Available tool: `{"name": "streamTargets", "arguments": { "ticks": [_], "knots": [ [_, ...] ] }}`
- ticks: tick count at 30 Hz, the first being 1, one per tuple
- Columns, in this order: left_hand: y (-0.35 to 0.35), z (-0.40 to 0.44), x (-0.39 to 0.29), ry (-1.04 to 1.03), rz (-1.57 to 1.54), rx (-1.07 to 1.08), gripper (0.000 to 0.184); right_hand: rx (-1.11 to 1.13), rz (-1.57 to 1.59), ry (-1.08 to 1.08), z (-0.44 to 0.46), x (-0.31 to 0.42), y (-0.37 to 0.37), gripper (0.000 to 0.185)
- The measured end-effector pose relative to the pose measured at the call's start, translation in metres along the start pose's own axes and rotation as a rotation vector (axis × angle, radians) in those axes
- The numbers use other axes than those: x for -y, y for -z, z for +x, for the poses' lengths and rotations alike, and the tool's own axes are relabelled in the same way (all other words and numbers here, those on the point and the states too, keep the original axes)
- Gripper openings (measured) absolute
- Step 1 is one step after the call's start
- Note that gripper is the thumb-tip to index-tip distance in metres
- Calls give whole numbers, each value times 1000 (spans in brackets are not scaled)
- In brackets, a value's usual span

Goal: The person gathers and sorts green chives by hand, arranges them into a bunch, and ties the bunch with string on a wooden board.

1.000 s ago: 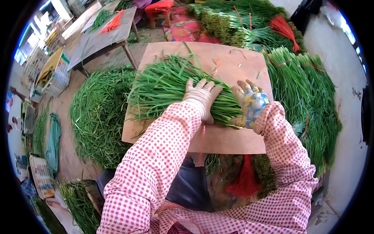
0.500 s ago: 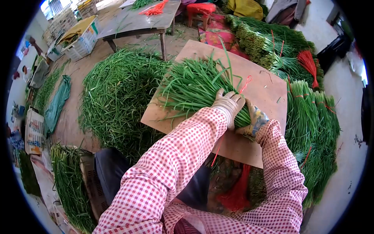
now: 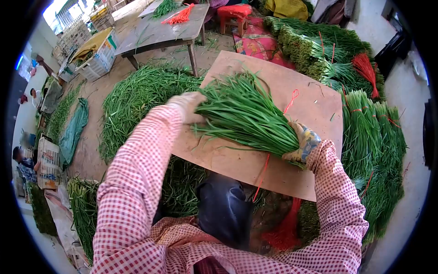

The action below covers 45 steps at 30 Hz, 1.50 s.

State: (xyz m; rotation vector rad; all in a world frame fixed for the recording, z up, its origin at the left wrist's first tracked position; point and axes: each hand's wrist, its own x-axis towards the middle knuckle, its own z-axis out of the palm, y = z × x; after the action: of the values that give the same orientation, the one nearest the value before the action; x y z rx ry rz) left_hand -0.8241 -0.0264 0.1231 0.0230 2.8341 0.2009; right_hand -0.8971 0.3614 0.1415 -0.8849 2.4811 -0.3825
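A loose bunch of garlic chives (image 3: pixel 251 114) lies across a tan board (image 3: pixel 219 160), leaf tips toward the upper left. My right hand (image 3: pixel 302 142), in a patterned glove, is closed around the stem end. My left hand (image 3: pixel 188 107), in a pale glove, is at the leaf tips by the board's left edge; motion smears its fingers. Under the bunch runs a red tie (image 3: pixel 292 100), its looped end showing above and its other end hanging over the near edge.
A big heap of loose green leaves (image 3: pixel 137 109) lies left of the board. Tied chive bundles (image 3: pixel 365 123) are stacked at right, with red ties (image 3: pixel 365 73) on top. More red ties (image 3: pixel 285 228) hang below the board. Behind stands a low table (image 3: pixel 169 29). A person (image 3: pixel 27 162) is at far left.
My left hand has moved from the stems leftward to the leaf tips. The leaves are gathered closer together. My right hand keeps its hold on the stem end.
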Motion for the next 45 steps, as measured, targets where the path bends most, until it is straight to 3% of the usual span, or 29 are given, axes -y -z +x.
{"name": "streamTargets", "arguments": {
  "ticks": [3,5,7,8,11,13,15,17,20,22,24,25,26,27,28,29,30,31,33,35,36,38,40,43,45],
  "knots": [
    [21,-42,43,364,56,184,49,-11,-52,-11,0,3,0,96],
    [11,-47,103,497,180,152,35,14,-46,-13,3,2,0,97],
    [37,-63,94,557,37,-100,29,2,-77,-52,2,4,-1,97],
    [30,-69,97,393,42,-372,27,-11,-69,-46,1,3,-2,96],
    [18,-57,55,-9,-31,-731,25,-41,-65,-28,-3,8,-1,95],
    [17,-43,7,-351,91,-811,21,-35,-52,-23,-2,8,-2,94],
    [20,-21,-36,-467,0,-821,25,-57,-44,-35,-3,6,-5,93],
    [31,4,-68,-293,80,-602,43,-67,-48,-36,-3,5,-6,93],
    [20,54,-71,-313,251,-661,34,-75,-36,-32,-2,7,-5,92],
    [28,69,-72,-221,238,-73,27,-73,-17,-27,-2,6,-5,90],
    [29,68,-69,-87,201,-119,24,-92,10,-18,-1,3,-7,90],
    [36,63,-50,130,82,-59,25,-112,28,0,-2,2,-9,89],
    [25,63,-6,122,30,-206,25,-130,41,18,0,-4,-13,89],
    [16,53,30,344,-46,-328,26,-137,43,24,1,-6,-10,89],
    [25,34,58,527,22,-141,29,-136,37,23,1,-6,-10,89],
    [14,3,87,519,-110,-308,36,-130,32,25,0,-5,-12,89],
    [6,-25,103,593,33,-351,49,-105,42,17,2,-6,-11,90],
    [22,-45,87,692,-51,-321,54,-99,49,25,2,-5,-12,90],
    [17,-70,84,501,-127,-450,56,-119,11,6,-1,-2,-11,91],
    [39,-93,2,531,-508,-172,62,-122,17,11,0,-3,-11,93],
    [32,-95,-24,253,-375,-129,63,-134,35,22,-1,-4,-12,93],
    [-11,-89,-49,-141,-253,-314,56,-155,25,34,1,-10,-15,93],
    [-58,-67,-51,-262,-267,-544,48,-143,21,14,-1,-3,-13,93],
    [-70,-40,-59,-360,-316,-429,32,-129,18,0,-3,1,-10,93],
    [-68,-13,-58,-368,-367,-9,24,-136,0,-17,-3,3,-11,92]
  ]
}}
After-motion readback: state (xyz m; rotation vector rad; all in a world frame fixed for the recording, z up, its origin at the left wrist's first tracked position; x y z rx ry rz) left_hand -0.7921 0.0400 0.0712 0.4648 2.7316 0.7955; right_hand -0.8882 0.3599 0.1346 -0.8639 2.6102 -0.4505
